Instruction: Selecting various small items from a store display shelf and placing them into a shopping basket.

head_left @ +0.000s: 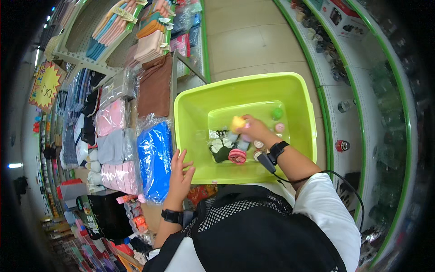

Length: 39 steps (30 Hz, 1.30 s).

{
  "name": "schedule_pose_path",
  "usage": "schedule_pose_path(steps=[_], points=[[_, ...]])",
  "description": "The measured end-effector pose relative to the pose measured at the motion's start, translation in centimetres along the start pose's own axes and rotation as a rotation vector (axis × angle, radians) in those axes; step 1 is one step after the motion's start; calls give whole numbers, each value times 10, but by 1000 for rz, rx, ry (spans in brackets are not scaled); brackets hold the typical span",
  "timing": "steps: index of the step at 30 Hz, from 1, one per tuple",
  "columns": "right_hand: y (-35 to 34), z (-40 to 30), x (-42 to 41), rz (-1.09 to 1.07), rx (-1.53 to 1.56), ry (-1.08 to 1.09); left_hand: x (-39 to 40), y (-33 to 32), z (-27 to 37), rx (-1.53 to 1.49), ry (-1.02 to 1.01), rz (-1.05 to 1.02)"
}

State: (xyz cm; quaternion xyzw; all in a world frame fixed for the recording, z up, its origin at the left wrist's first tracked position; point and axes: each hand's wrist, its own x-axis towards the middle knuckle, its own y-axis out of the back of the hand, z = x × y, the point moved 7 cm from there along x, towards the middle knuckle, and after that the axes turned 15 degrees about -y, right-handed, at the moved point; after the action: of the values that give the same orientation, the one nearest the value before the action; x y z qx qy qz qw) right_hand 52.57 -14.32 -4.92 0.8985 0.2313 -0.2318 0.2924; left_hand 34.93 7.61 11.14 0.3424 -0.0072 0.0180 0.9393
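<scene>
My right hand [256, 129] reaches inside a lime-green plastic bin [193, 125]. It is closed on a small yellow item [238, 123], blurred and partly covered by my fingers. Just below it lie a round pink item [237, 156] and a black-and-white item [220, 149]. A bright green round item [277, 113] and a pale pink one [279, 128] are near the bin's right inner side. My left hand [180, 173] is at the near left rim, fingers apart and holding nothing. Whether it touches the rim, I cannot tell.
Left of the bin, a display surface carries a blue plastic-wrapped pack [154, 161], brown folded cloth [155, 88] and a wrapped pink pack [111, 117]. Green-edged shelves [343, 97] with glassware stand at right. Tiled floor [244, 37] stretches ahead. A black cable [355, 195] runs from my right wrist.
</scene>
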Motion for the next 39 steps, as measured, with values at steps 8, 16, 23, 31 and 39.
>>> schedule_pose_path(steps=[8,16,23,31,39], points=[[24,61,85,333,-206,-99,-140,8,-49,-351,548,360],[7,104,126,259,-392,-15,-211,2,-60,-307,706,533],[17,119,148,284,-501,114,-220,22,-91,-301,712,805],[10,39,23,371,-310,320,-277,104,-196,384,695,1255],[-1,31,-49,166,-341,286,-260,152,-250,265,799,1085]])
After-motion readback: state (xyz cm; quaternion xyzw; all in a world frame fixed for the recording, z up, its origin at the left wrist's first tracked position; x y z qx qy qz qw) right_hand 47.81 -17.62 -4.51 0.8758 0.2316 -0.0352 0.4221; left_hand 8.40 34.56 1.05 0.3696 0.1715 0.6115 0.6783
